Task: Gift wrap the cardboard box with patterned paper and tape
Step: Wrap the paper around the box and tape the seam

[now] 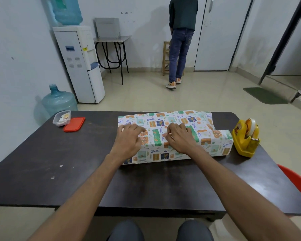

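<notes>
A box wrapped in patterned paper (214, 145) lies on the dark desk (59, 162), its long side running left to right, with loose paper ends standing out at both short ends. The left hand (130, 139) rests on top of the box near its left end, fingers (129, 127) straight, slightly spread and pressed flat on the paper. The right hand (179, 138) sits on top of the box near its middle, fingers bent, thumb and fingertips meeting in a pinch at a paper edge there. Just right of the box stands a yellow tape dispenser (245, 138). Well left of the box, toward the desk's far edge, sit a clear plastic container (62, 118) and its red lid (74, 124), touching.
</notes>
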